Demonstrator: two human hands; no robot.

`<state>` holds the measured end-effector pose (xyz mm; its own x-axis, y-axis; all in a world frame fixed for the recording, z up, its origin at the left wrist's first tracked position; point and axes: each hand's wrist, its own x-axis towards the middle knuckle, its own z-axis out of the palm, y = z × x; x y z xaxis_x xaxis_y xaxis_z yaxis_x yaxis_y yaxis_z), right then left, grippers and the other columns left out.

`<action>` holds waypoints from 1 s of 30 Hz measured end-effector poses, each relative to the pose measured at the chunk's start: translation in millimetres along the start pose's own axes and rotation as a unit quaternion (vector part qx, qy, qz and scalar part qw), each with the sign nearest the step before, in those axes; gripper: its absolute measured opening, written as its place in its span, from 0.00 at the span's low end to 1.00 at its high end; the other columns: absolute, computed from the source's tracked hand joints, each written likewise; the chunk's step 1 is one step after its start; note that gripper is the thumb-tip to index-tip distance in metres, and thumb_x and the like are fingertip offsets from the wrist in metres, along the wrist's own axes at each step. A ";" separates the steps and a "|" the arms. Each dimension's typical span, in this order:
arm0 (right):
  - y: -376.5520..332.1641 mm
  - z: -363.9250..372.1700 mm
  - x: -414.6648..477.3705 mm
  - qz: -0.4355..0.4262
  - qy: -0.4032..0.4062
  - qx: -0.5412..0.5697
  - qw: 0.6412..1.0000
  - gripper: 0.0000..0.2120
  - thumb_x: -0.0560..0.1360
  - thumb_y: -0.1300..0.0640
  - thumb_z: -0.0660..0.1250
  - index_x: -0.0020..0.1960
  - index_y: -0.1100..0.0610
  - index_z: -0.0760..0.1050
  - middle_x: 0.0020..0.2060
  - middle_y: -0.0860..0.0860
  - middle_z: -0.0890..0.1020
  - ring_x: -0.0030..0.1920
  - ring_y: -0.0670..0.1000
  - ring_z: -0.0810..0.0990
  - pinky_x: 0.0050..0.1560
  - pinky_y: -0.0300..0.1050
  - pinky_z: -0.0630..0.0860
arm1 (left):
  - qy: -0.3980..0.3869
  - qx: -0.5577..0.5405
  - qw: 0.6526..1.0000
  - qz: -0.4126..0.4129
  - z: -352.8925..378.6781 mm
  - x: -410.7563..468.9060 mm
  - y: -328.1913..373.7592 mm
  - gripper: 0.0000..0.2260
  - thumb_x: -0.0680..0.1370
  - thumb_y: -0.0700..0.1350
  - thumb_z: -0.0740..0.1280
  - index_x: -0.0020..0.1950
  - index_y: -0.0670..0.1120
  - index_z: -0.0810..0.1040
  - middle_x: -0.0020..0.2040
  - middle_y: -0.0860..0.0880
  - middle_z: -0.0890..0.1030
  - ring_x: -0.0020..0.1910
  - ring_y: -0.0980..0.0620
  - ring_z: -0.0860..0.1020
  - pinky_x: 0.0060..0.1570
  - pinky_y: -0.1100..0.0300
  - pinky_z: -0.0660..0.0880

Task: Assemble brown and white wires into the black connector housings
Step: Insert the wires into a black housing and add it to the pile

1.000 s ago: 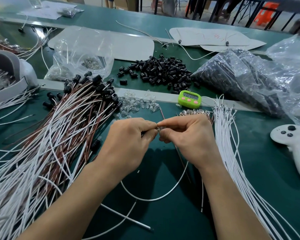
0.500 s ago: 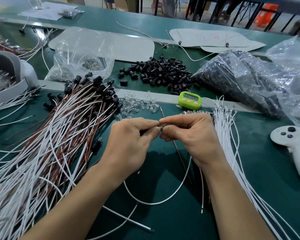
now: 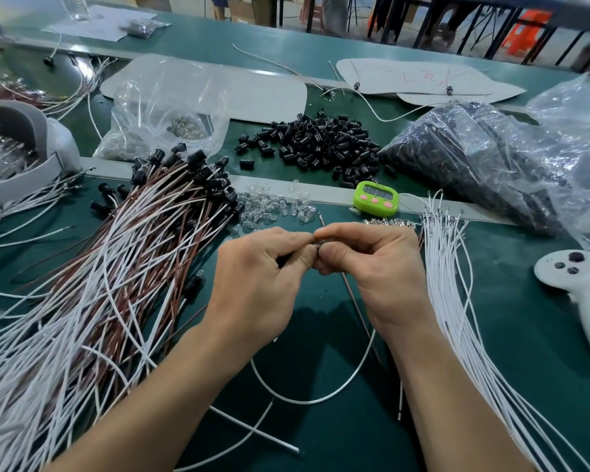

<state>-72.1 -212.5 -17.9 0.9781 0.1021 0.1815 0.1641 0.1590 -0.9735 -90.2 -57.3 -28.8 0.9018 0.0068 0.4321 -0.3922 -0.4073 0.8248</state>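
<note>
Fingertips (image 3: 300, 237) of both hands met, tightly curled, just in front of the green timer (image 3: 376, 196): the left hand (image 3: 256, 277) pinched a black housing (image 3: 281, 262), the right hand (image 3: 372, 267) a brown wire (image 3: 355, 298). Behind the timer lay loose housings (image 3: 321, 141); to its right, a large bag (image 3: 576, 131) held more; far left, a small bag (image 3: 157, 93) held clear parts.
</note>
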 end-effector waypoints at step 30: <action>-5.2 -3.2 0.3 -0.004 0.010 -0.013 1.000 0.13 0.73 0.76 0.71 0.45 0.59 0.85 0.33 0.54 0.86 0.31 0.50 0.84 0.35 0.39 0.79 | 0.013 -0.075 0.996 -0.046 -10.2 4.8 10.5 0.13 0.74 0.37 0.77 0.44 0.57 0.87 0.39 0.58 0.86 0.38 0.55 0.84 0.41 0.62 0.81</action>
<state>-72.2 -216.4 -13.3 0.9789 0.0812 0.1876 0.1758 0.1341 -0.9753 -91.9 -52.3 -14.3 0.9308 0.0621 0.3603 -0.3329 -0.2633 0.9054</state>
